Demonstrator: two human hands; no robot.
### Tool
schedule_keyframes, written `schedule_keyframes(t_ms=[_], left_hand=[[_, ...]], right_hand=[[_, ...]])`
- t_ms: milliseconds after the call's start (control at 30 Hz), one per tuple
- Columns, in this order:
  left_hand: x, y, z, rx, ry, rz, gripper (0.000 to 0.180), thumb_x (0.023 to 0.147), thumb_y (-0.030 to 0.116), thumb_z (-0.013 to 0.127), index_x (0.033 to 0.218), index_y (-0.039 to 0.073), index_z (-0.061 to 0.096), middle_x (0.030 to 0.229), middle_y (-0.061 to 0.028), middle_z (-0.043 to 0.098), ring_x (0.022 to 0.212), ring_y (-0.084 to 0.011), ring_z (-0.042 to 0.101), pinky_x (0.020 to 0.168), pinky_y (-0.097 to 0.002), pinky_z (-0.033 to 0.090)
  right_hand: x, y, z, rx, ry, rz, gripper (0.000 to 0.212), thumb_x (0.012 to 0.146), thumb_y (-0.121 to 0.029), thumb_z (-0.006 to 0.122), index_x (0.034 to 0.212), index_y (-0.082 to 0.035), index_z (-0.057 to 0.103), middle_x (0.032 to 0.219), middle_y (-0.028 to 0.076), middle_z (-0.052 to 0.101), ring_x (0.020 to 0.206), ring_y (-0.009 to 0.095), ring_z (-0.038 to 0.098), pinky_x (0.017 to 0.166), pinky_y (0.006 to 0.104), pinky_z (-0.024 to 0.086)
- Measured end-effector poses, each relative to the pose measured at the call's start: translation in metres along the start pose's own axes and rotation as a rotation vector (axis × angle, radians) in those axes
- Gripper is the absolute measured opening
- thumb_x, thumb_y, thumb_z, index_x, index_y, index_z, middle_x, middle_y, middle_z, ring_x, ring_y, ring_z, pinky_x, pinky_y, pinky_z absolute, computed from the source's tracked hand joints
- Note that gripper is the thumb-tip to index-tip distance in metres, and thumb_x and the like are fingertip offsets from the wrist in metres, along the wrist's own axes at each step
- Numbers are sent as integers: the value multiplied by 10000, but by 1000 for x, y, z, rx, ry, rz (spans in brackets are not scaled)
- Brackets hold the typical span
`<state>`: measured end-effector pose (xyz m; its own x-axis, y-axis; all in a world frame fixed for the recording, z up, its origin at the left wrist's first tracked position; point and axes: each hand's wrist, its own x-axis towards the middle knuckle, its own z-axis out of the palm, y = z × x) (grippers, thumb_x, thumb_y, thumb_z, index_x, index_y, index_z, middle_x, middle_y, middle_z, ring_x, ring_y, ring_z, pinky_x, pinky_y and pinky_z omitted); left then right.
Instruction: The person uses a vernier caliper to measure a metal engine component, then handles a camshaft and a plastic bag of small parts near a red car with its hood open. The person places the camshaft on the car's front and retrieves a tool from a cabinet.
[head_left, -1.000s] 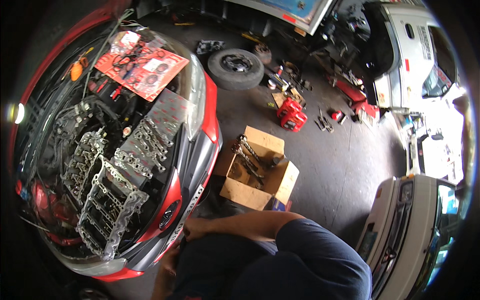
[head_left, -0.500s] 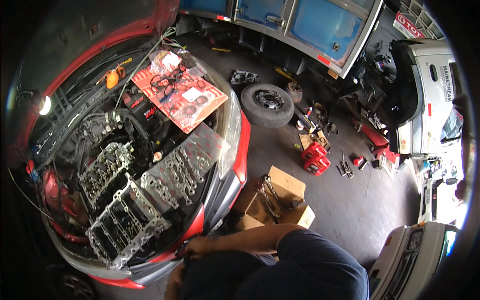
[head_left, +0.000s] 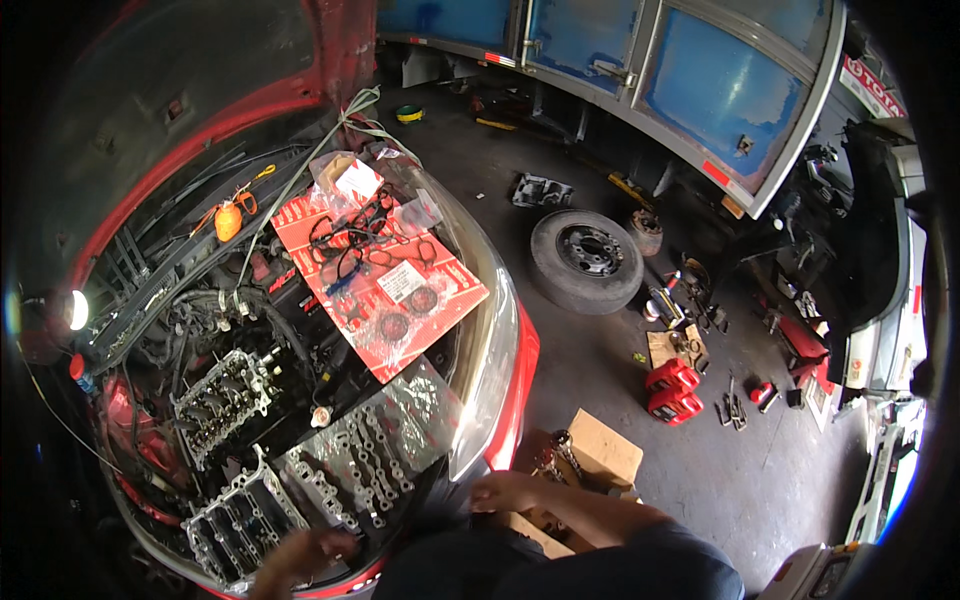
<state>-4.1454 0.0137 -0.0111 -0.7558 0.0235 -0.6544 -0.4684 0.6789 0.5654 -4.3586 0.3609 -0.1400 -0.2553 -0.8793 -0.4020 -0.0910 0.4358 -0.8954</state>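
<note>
1. Note left hand low over the front of a red car; right hand farther right, beside a cardboard box.
2. Cannot tell spread from pinching in either hand — left badly blurred, right small with fingertips turned away.
3. Place perforated metal strips just ahead of left fingers, laid roughly side by side on clear plastic sheet. Judge slender enough to flex; best lifted with support at both ends, one at a time, to preserve the order.
4. Place metal frame just left of left fingers, near enough to brush. Best gripped by opposite rails, never by one crossbar, and raised straight up to avoid scraping the strips alongside.
5. Carry left wrist over parts, not across — to avoid sweeping small pieces toward the exposed engine, well ahead of left fingertips.
6. Note metal shafts standing in the box just past right fingers. Clear them with right forearm before any turn; handle lobes gently.
7. Note red packaging sheet farther ahead of both hands, bearing dark rings. Best left flat until needed, to prevent sliding.
</note>
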Motion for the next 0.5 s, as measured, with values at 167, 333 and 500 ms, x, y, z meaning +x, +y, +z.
schedule_keyframes(t_ms=[167,333,500], left_hand=[[166,121,-157,131,950,447,322,849,252,711,704,31,527,575,-57,499,534,-157,451,520,-322,397],[338,202,-277,491,1286,198,446,788,412,725,1034,60,603,1008,-147,623,897,-319,637,734,-451,519],[432,211,-338,660,1357,-145,494,773,459,711,1085,87,617,1048,-114,636,922,-317,650,802,-439,545]], right_hand=[[-39,29,-50,199,138,147,243,929,-272,625,1042,-58,654,875,59,660,809,155,603,759,313,490],[-72,28,-55,213,494,160,236,905,-263,675,1047,-75,680,842,23,683,774,98,618,708,264,497],[-118,31,-46,485,779,294,214,894,-208,678,1026,-41,687,832,49,702,740,111,646,682,263,517]])
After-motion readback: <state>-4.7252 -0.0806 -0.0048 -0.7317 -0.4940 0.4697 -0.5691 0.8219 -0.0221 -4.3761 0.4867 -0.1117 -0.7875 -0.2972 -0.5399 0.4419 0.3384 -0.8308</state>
